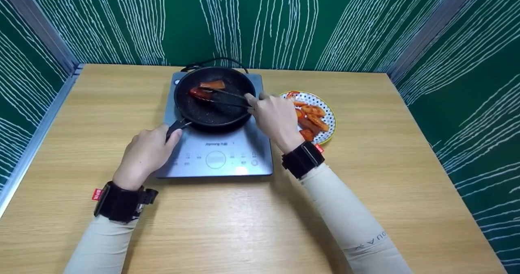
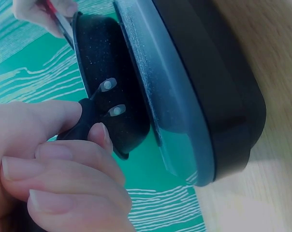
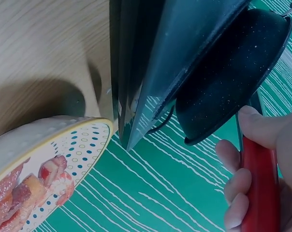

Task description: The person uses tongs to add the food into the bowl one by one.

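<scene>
My left hand [image 1: 144, 156] grips the black handle [image 1: 175, 128] of a dark speckled frying pan [image 1: 199, 115]. Two rivets hold the handle to the pan wall in the left wrist view. With my right hand [image 1: 276, 117] I hold tongs, whose red grip [image 3: 261, 186] shows in the right wrist view. The dark tong arms [image 1: 229, 93] reach into the pan. Their tips lie at a glossy red-brown food piece [image 1: 200, 93], beside a flat orange-brown piece [image 1: 213, 85]. Under the pan is a silver-grey induction cooker [image 1: 227, 154].
A dotted plate [image 1: 334, 124] with a yellow rim, partly hidden behind my right hand, stands right of the cooker. It bears several reddish-orange food pieces [image 1: 317, 121]. A black cable [image 1: 223, 58] runs behind the cooker. Green, white-streaked walls [image 1: 252, 22] enclose the wooden table [image 1: 203, 225].
</scene>
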Motion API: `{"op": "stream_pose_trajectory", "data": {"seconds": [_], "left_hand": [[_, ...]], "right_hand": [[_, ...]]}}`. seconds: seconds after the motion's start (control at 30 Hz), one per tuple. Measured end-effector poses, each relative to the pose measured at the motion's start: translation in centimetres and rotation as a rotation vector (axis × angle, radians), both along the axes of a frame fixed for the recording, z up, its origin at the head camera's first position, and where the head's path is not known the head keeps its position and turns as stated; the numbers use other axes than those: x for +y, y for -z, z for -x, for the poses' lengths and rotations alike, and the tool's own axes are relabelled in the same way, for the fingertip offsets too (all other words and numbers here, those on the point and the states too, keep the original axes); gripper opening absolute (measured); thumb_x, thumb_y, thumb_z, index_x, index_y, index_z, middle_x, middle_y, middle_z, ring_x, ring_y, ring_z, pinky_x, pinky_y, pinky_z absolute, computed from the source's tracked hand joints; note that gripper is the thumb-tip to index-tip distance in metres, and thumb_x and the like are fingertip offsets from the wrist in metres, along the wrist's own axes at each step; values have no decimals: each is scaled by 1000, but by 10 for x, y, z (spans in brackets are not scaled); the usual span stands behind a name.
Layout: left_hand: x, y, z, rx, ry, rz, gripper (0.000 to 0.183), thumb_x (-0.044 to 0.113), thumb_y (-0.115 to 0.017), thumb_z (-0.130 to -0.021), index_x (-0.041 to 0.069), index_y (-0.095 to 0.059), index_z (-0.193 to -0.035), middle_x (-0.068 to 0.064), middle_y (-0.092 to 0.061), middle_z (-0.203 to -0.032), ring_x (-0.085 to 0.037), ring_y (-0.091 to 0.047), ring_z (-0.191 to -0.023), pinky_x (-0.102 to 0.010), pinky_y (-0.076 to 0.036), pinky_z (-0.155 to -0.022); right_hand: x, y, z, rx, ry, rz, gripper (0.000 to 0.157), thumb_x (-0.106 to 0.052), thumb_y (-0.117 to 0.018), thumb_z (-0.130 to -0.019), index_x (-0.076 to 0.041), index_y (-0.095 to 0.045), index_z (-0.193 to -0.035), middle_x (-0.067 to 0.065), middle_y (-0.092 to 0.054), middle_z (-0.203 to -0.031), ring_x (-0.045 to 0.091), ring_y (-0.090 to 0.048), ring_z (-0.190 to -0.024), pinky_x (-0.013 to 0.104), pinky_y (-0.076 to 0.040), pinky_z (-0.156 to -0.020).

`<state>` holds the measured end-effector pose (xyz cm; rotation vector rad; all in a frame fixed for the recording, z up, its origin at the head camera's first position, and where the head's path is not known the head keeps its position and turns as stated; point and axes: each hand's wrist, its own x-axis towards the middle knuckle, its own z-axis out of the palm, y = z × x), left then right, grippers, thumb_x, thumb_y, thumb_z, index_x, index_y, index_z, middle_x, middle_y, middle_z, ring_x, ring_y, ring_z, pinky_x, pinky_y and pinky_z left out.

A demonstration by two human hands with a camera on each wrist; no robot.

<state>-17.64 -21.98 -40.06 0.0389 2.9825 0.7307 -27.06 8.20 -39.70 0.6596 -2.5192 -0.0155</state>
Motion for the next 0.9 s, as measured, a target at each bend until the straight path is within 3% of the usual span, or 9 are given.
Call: {"op": "stream_pose_trajectory", "data": {"seconds": [0.2,0.4,0.67,0.9], "left_hand": [[1,0,0,-4,2,-2,43,45,-44,-114,7,-53,-97,-9,-47,-76,-28,-52,-68,-37,-33,-58],[2,0,1,-2,6,-4,43,45,-44,-114,6,-54,-98,-11,-48,-78,-30,-53,-70,-37,-34,-59],[0,0,1,0,2,8,44,45,-44,-114,6,-54,-97,-10,-48,-77,-29,-53,-70,-37,-33,-60],[0,0,0,17,14,-2,44,45,-45,-114,6,-54,-96,-8,-46,-75,-29,-51,-67,-38,-32,-58]], "right_hand": [[19,-10,-9,-1,-76,91,34,-34,-72,-103,-23,-75,-135,9,-71,-87,27,-58,-56,43,-44,-46],[70,-30,-22,30,-76,179,35,-34,-77,-100,-23,-73,-133,7,-73,-89,27,-63,-56,41,-43,-43],[149,-42,-37,-102,8,294,44,-32,-78,-100,-12,-71,-138,16,-77,-102,29,-68,-69,40,-49,-58],[187,-34,-47,-205,157,320,47,-35,-78,-99,-15,-70,-141,10,-54,-74,28,-44,-62,38,-29,-57]]}}
